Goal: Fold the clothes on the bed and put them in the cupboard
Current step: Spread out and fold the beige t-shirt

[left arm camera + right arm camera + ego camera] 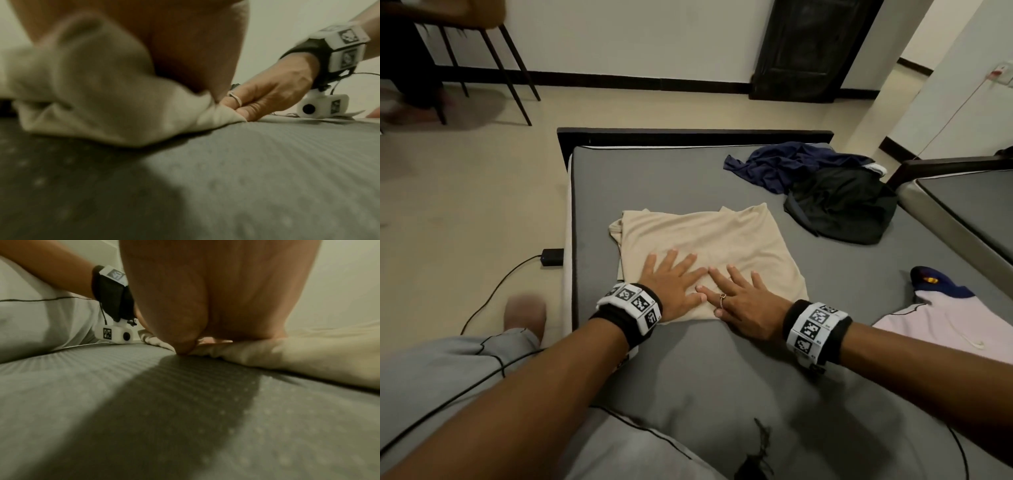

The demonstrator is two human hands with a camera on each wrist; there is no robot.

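A beige garment (709, 240), folded into a rough square, lies in the middle of the grey bed (654, 174). My left hand (671, 284) presses flat on its near left part with fingers spread. Beside it my right hand (739, 298), wearing a ring, lies flat on the near edge of the cloth, its fingers straight. In the left wrist view the beige garment (92, 97) bulges under my palm and the right hand (273, 95) touches its corner. In the right wrist view my palm covers the beige garment's edge (287, 353).
A navy garment (787, 164) and a black one (842, 209) lie crumpled at the bed's far right. A pale pink garment (945, 329) with a dark blue piece (938, 281) lies at the near right. A second bed (976, 202) stands right. A power adapter (552, 257) and cable lie on the floor at left.
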